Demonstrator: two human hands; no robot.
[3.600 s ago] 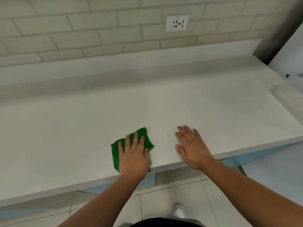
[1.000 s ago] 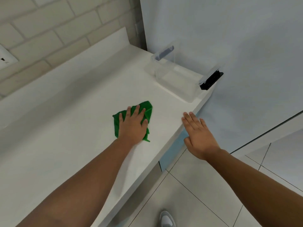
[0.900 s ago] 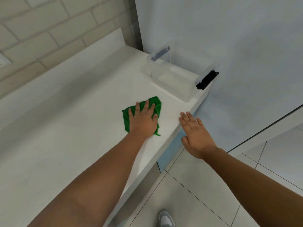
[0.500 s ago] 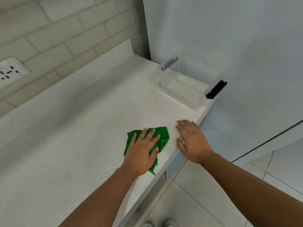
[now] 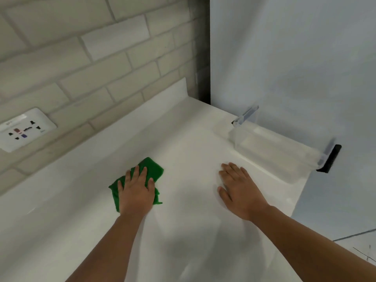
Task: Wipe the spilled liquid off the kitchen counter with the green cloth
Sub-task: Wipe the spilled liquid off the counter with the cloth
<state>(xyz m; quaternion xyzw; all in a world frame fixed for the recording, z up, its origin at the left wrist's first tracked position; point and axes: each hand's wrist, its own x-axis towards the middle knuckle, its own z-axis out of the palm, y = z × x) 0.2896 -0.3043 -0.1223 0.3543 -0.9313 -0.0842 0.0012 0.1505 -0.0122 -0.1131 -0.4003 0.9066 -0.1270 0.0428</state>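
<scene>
While the left hand (image 5: 136, 192) presses flat, fingers spread, on the green cloth (image 5: 152, 169) in the middle of the counter (image 5: 81, 210), the right hand (image 5: 240, 190) rests open nearby, holding nothing. I see no liquid on the white surface, so patches may be missed. Farther off, a wide sweep could knock the clear box (image 5: 274, 153) at the edge.

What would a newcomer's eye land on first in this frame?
The bright green cloth stands out against the white counter, pressed flat under the left hand near the middle. The right hand rests open on the counter to its right. Beyond that hand, a clear plastic container sits at the counter's far right end.
</scene>
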